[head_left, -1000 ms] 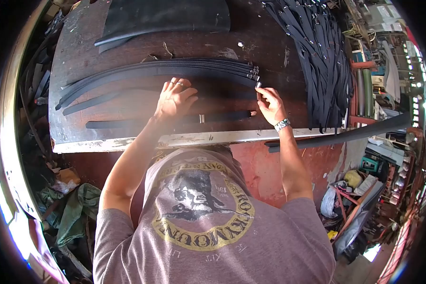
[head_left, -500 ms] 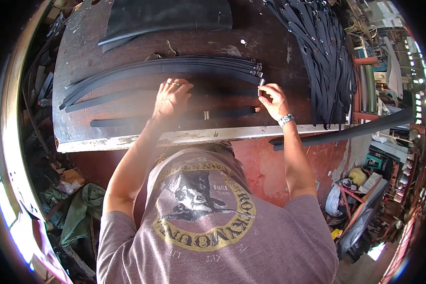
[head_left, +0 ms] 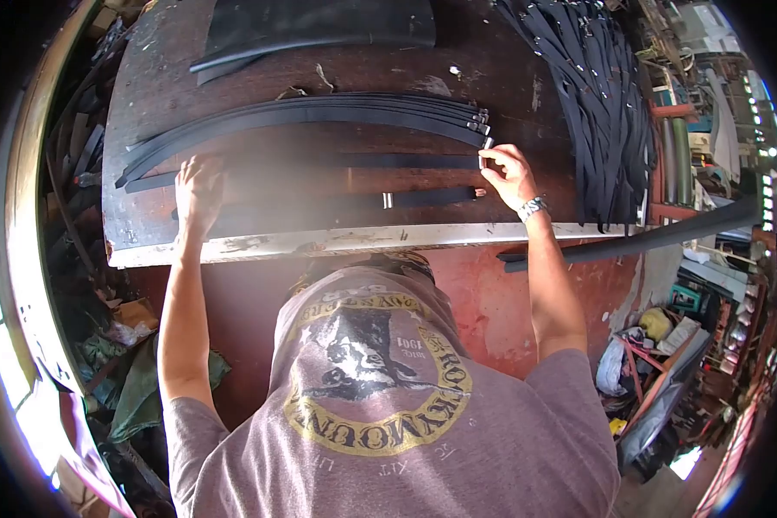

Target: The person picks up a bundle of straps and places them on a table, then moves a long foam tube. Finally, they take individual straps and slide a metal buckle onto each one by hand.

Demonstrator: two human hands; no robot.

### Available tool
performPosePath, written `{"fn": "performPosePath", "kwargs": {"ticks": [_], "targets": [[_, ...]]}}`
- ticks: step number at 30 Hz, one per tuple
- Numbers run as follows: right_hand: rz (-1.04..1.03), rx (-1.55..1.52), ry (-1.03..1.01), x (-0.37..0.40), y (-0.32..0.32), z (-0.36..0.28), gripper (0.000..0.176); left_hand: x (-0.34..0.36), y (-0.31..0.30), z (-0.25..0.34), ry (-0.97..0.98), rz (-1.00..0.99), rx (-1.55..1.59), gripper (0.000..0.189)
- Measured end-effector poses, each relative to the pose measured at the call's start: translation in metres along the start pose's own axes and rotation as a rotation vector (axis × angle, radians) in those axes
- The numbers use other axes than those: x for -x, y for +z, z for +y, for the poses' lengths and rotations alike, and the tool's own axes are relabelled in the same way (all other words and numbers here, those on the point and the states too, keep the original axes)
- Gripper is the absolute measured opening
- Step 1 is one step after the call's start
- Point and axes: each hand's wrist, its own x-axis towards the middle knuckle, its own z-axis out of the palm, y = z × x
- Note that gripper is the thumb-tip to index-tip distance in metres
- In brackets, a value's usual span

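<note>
**Left hand [head_left: 198,192] moved outward toward the left part of the middle strap [head_left: 414,161]; right hand [head_left: 509,174] still at its metal-fitted end**

On the dark tabletop [head_left: 518,82], the middle strap lies lengthwise between a curved stack of black straps [head_left: 319,110] and a nearer strap [head_left: 445,197] bearing a metal loop [head_left: 387,200]. The right hand, with a wristwatch [head_left: 533,207] at its wrist, pinches the metal fitting [head_left: 486,156] between thumb and fingers; the fingertips partly cover it, so its exact form is indistinct. The left hand lies over the strap's left portion, its fingers softened by blur; whether they grip or merely rest cannot be told. A grey haze obscures much of the middle and nearer straps between the hands. Beyond the stack, a black sheet [head_left: 319,26] is cut off by the upper edge of the view, as is the tangled heap of straps [head_left: 596,112] at right.
</note>
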Motion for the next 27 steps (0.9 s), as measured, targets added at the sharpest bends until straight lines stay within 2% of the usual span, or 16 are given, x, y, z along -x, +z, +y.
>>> {"fn": "performPosePath", "kwargs": {"ticks": [3, 6, 7, 9, 10, 12, 17, 27], "targets": [[-0.007, -0.008, 0.065, 0.003, -0.005, -0.013, 0.041, 0.017, -0.001, 0.014, -0.096, 0.029, -0.018, 0.042], [0.047, -0.003, 0.009, 0.014, -0.003, -0.005, 0.047, 0.031, 0.001, 0.055, -0.043, 0.039, 0.034, 0.041], [0.005, 0.045, -0.054, 0.02, -0.005, -0.01, 0.048, 0.035, 0.003, 0.074, 0.015, 0.045, 0.142, 0.04], [-0.076, 0.144, -0.18, 0.035, -0.012, -0.022, 0.049, 0.043, 0.01, 0.115, 0.116, -0.054, 0.121, 0.039], [-0.118, 0.09, -0.099, 0.043, -0.008, -0.027, 0.05, 0.04, 0.009, 0.139, 0.17, -0.082, 0.161, 0.041], [-0.062, 0.107, -0.133, 0.049, -0.001, -0.023, 0.042, 0.038, 0.019, 0.167, 0.234, -0.101, 0.173, 0.039], [0.018, 0.074, -0.17, 0.048, 0.002, -0.018, 0.014, 0.033, 0.038, 0.164, 0.234, -0.122, 0.187, 0.03], [0.052, 0.061, -0.231, 0.048, 0.0, -0.019, 0.011, 0.036, 0.045, 0.156, 0.299, -0.079, 0.155, 0.029]]}}
